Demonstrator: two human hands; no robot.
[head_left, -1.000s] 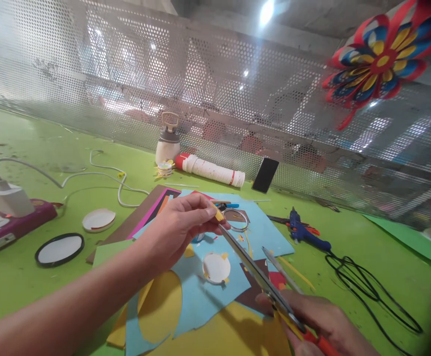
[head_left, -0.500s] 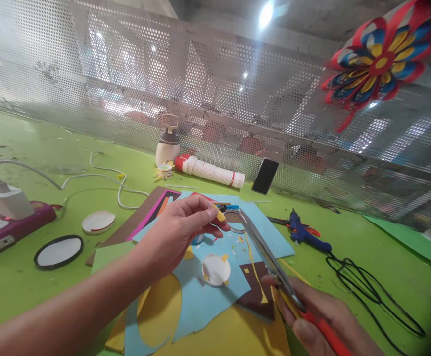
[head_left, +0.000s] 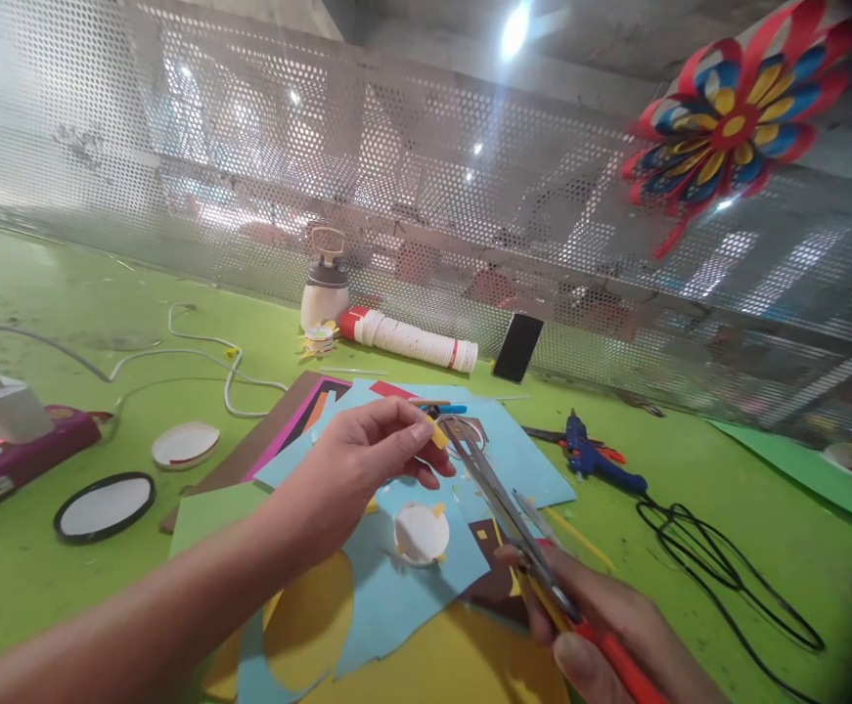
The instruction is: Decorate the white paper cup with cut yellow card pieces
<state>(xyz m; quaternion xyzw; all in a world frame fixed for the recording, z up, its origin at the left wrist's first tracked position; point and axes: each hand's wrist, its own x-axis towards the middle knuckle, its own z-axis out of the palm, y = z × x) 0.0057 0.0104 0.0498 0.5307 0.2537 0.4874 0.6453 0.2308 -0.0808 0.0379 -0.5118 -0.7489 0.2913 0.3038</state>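
Note:
My left hand pinches a small piece of yellow paper between thumb and fingertips. My right hand is wrapped round the red handle of a pair of scissors. The blades point up and left, with their tips close to the yellow piece; whether they touch it I cannot tell. Below the hands a white paper disc with small yellow tabs at its rim lies on light blue paper. A yellow paper circle lies to the left of it.
A blue glue gun with a coiled black cord lies at right. Behind stand a phone, a stack of paper cups and a spray bottle. At left are a purple power strip, a white lid and a black-rimmed disc.
The scissors have shifted slightly left and their blades look more spread apart. My left hand stays almost in place, still pinching the yellow paper. The whole view has shifted a little.

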